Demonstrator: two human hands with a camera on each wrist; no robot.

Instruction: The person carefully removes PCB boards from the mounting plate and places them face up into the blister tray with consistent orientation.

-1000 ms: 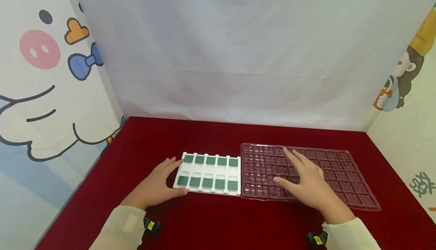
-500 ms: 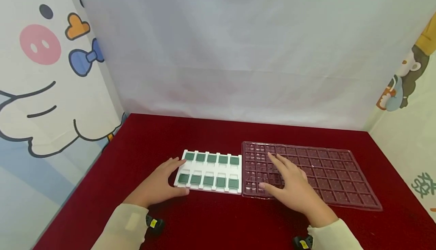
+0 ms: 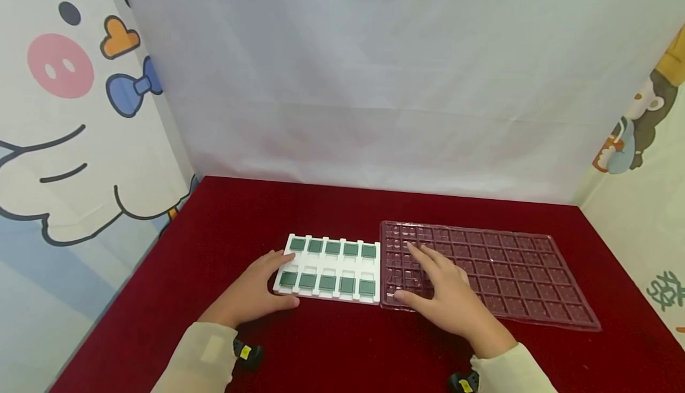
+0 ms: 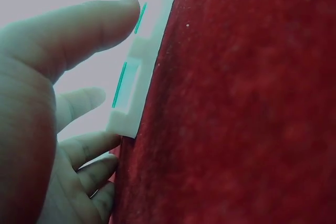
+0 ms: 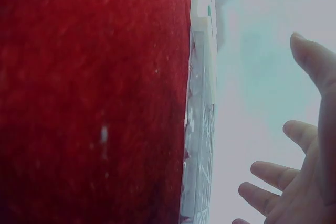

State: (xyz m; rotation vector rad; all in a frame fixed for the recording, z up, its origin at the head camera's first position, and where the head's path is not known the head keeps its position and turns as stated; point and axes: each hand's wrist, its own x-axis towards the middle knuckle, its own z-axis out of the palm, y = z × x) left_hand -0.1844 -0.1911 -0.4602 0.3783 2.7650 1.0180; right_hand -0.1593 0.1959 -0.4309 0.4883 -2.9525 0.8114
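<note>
A white tray (image 3: 334, 262) lies flat on the table, holding two rows of green square chips (image 3: 328, 283). At its left end is my left hand (image 3: 251, 291), with thumb and fingers spread apart around the corner. In the left wrist view the thumb shows close to the tray's edge (image 4: 134, 106); whether it touches, I cannot tell. My right hand (image 3: 446, 295) hovers with loosely spread fingers over the left part of a clear plastic tray (image 3: 521, 271) with many square compartments. Nothing is between its fingers, and the right wrist view shows it apart from the clear tray (image 5: 197, 156).
The two trays lie side by side, nearly touching, on a dark red tablecloth (image 3: 342, 351). A pale curtain (image 3: 374, 84) hangs behind the table. Cartoon-printed cloths (image 3: 69, 143) stand at the left and right.
My right hand has moved left over the clear tray, toward the white one. The left hand stays at the white tray's left end. The head view has tilted slightly.
</note>
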